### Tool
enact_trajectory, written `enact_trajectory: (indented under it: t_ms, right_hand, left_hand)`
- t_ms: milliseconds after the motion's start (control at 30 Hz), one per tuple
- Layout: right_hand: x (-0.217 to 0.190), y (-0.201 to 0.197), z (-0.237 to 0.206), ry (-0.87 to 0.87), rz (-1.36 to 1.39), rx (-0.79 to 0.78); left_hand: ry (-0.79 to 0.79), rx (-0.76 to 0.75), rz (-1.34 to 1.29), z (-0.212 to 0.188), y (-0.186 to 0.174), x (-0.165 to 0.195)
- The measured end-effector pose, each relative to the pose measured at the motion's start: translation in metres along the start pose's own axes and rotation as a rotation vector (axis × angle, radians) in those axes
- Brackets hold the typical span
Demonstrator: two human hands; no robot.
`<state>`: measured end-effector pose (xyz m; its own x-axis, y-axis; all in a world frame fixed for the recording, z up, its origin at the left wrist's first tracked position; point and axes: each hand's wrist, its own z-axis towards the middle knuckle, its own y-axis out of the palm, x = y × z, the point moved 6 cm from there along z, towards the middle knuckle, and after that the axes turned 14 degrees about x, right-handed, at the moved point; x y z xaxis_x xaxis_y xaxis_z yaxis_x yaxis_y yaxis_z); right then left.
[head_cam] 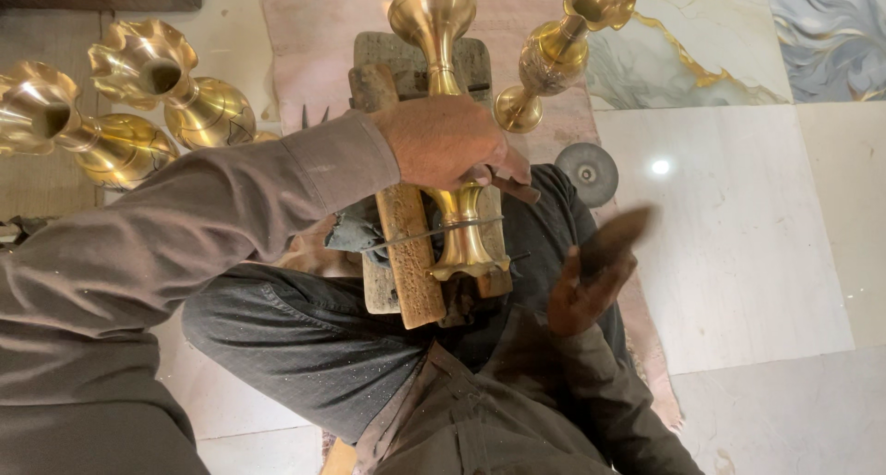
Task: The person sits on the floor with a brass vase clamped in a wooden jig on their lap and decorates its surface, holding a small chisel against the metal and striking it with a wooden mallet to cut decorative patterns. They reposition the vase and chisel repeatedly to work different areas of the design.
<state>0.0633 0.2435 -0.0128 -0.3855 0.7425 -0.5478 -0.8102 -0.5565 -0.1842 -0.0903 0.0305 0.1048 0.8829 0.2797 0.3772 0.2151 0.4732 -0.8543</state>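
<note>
My left hand (448,141) is closed around the narrow middle of a brass vase (434,18), which lies along a worn wooden block (406,253) in my lap. The vase's flared mouth points away from me and its base (466,258) rests near my knees. A dark tool tip (519,191) sticks out under the left hand's fingers. A thin metal rod (443,228) crosses the vase near its base. My right hand (591,272) hovers to the right of the block, blurred by motion. Something dark smears above its fingers, too blurred to identify.
Two brass vases with scalloped rims (138,64) (41,106) lie at the left. Another brass vase (558,46) stands tilted at the upper right of the block. A grey round disc (588,172) lies on the marble floor tiles (738,235). My legs in dark trousers (305,336) fill the lower middle.
</note>
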Motion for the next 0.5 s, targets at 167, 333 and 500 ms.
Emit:
enact_trajectory:
  t_ms: [167, 333, 500]
  right_hand:
    - [-0.008, 0.005, 0.008, -0.143, -0.047, -0.088]
    - [-0.018, 0.007, 0.028, -0.221, -0.124, -0.214]
    - [-0.025, 0.01, 0.059, -0.288, -0.094, -0.353]
  left_hand:
    - [-0.051, -0.038, -0.024, -0.006, 0.005, -0.005]
    - [-0.026, 0.147, -0.025, -0.017, 0.0, -0.009]
    - [-0.198, 0.226, -0.094, -0.033, 0.009, -0.02]
